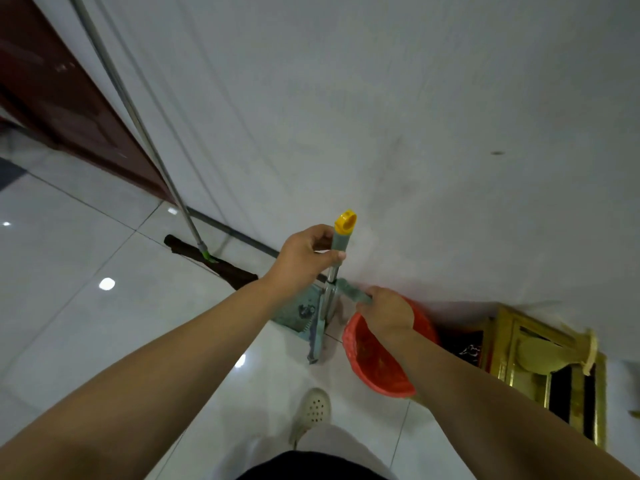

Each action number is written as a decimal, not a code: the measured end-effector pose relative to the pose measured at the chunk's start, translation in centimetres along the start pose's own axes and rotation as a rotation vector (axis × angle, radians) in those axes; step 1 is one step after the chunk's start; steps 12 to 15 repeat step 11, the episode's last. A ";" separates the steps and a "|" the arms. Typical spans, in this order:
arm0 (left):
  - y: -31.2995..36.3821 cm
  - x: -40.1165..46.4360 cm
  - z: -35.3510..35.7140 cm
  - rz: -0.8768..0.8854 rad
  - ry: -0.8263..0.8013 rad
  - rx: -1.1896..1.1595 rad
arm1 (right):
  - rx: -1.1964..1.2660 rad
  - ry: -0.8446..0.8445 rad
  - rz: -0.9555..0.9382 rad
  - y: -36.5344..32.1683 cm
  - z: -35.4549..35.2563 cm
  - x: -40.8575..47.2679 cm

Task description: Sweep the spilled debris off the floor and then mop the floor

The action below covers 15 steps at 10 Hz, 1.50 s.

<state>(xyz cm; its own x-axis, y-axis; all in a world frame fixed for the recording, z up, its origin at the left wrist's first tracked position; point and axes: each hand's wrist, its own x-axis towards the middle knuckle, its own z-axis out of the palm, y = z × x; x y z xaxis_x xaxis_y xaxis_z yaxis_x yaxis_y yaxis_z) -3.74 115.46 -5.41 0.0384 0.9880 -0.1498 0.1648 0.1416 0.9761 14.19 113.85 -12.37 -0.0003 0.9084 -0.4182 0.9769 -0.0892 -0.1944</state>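
My left hand (304,258) grips a handle (341,242) with a grey sleeve and a yellow cap, standing upright against the white wall. Below it a green dustpan (298,311) sits on the floor by the wall, with a toothed edge. My right hand (389,311) holds a second green handle (349,289) that meets the first one low down. A flat mop with a dark head (207,259) and a metal pole (138,123) leans on the wall to the left.
A red plastic basket (377,365) stands on the pale tiled floor under my right forearm. A gold-coloured frame object (547,355) lies to the right by the wall. A dark red door (62,88) is at the far left. My shoe (311,410) is below the dustpan.
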 end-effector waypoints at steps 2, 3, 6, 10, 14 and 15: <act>-0.2 2.3 0.9 0.004 0.041 0.028 | -0.011 0.033 -0.036 1.0 -0.6 1.9; -0.3 3.3 1.1 0.012 0.077 0.070 | 0.028 0.034 -0.077 1.4 -0.8 2.4; 0.5 3.6 2.6 -0.004 0.083 0.143 | 0.056 0.100 -0.104 1.9 -1.3 1.2; 0.8 -0.4 1.8 0.008 0.182 0.070 | 0.127 0.135 -0.054 0.3 -3.3 -2.9; 0.0 -2.8 0.9 -0.054 0.176 0.066 | 0.191 0.183 -0.032 -0.5 -3.1 -5.5; 0.0 -2.8 0.9 -0.054 0.176 0.066 | 0.191 0.183 -0.032 -0.5 -3.1 -5.5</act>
